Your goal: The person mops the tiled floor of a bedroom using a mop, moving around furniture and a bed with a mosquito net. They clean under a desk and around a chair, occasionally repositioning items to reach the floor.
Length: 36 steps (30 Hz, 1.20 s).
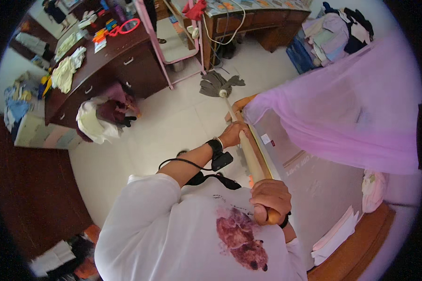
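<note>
Both of my hands grip the pale wooden handle of a mop [250,156]. My left hand [235,134] closes around the shaft farther down, beside the wooden bed frame. My right hand [271,197] is wrapped around the top end, close to my chest, with the rounded tip showing below the fingers. The mop's grey cloth head [216,84] lies spread on the light tiled floor, between a pink metal rack and the bed corner. A black device with a cable is strapped to my left wrist.
Along the right stands a bed [323,182] with a purple mosquito net [341,116]. A blue bin of clothes [297,52] is beyond it. Ahead are the pink rack [167,75] and a desk [253,23]. Left, clothes [100,119] hang near a dark drawer cabinet [140,66].
</note>
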Each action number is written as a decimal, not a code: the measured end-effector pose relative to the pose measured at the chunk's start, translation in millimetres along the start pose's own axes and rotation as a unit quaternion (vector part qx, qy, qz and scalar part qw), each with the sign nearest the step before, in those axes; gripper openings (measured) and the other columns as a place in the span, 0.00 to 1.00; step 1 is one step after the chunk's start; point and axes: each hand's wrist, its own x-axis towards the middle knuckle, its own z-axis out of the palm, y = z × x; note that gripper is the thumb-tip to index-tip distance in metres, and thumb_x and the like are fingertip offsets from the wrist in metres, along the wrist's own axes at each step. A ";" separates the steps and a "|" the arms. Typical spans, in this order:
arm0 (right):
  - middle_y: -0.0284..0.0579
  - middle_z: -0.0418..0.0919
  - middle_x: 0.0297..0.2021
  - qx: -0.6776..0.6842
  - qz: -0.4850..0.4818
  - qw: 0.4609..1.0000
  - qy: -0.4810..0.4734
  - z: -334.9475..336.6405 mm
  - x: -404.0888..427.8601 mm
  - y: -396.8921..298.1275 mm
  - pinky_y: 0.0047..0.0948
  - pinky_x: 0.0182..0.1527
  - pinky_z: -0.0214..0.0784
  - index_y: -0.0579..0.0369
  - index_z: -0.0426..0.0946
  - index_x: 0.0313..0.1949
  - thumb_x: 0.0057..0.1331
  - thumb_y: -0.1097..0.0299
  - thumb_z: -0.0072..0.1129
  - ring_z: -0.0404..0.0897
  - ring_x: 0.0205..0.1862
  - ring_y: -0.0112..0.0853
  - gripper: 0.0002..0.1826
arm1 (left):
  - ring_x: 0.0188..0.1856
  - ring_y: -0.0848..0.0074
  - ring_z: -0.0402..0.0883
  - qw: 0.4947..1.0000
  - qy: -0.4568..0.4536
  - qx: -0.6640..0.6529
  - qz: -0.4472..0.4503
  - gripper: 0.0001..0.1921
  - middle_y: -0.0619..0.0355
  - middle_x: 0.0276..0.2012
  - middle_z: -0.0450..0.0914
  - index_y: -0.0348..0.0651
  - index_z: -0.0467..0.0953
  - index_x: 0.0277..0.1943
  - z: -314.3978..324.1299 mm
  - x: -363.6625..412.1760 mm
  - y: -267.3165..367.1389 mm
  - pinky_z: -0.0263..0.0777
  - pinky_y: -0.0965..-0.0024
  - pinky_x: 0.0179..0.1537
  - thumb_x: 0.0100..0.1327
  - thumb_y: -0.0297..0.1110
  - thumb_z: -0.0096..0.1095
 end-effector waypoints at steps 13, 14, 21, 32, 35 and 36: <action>0.48 0.72 0.15 -0.145 0.077 0.939 0.304 118.0 65.9 82.1 0.36 0.25 0.67 0.64 0.73 0.21 0.59 0.61 0.54 0.73 0.18 0.39 0.17 | 0.36 0.60 0.73 0.985 -0.112 0.090 0.092 0.08 0.56 0.26 0.74 0.49 0.70 0.22 -73.1 67.3 -112.0 0.63 0.59 0.40 0.41 0.32 0.66; 0.49 0.71 0.14 -0.166 0.090 0.909 0.372 118.5 73.5 66.8 0.35 0.23 0.66 0.62 0.73 0.22 0.62 0.56 0.50 0.71 0.16 0.39 0.20 | 0.35 0.60 0.73 0.988 -0.077 0.060 0.120 0.08 0.56 0.26 0.74 0.49 0.70 0.21 -70.1 61.1 -101.3 0.63 0.59 0.39 0.41 0.32 0.66; 0.33 0.62 0.09 -0.072 0.092 0.858 0.500 99.8 101.8 14.3 0.31 0.20 0.63 0.51 0.66 0.22 0.66 0.55 0.43 0.65 0.12 0.28 0.18 | 0.34 0.62 0.72 0.983 -0.162 0.008 0.089 0.08 0.58 0.24 0.73 0.50 0.71 0.20 -72.8 35.3 -61.4 0.62 0.59 0.38 0.41 0.36 0.66; 0.38 0.63 0.08 -0.095 0.058 0.831 0.545 141.7 87.6 29.6 0.32 0.19 0.59 0.57 0.68 0.21 0.66 0.56 0.45 0.64 0.11 0.30 0.19 | 0.44 0.57 0.71 0.972 -0.193 0.096 0.097 0.13 0.53 0.34 0.75 0.43 0.75 0.32 -66.7 27.7 -90.1 0.63 0.57 0.45 0.42 0.35 0.67; 0.38 0.64 0.08 -0.090 0.116 0.842 0.519 134.1 75.3 0.8 0.32 0.19 0.58 0.56 0.67 0.22 0.65 0.56 0.46 0.64 0.12 0.29 0.19 | 0.36 0.60 0.71 0.985 -0.123 0.038 0.119 0.08 0.55 0.25 0.73 0.46 0.72 0.22 -64.3 -1.1 -69.9 0.62 0.59 0.42 0.42 0.36 0.65; 0.37 0.64 0.08 -0.087 0.107 0.848 0.511 134.6 70.1 -1.6 0.32 0.19 0.58 0.56 0.67 0.22 0.65 0.56 0.46 0.64 0.12 0.29 0.18 | 0.33 0.61 0.71 0.988 -0.112 0.028 0.107 0.08 0.56 0.22 0.73 0.48 0.72 0.19 -64.2 -6.1 -67.2 0.62 0.60 0.41 0.42 0.37 0.65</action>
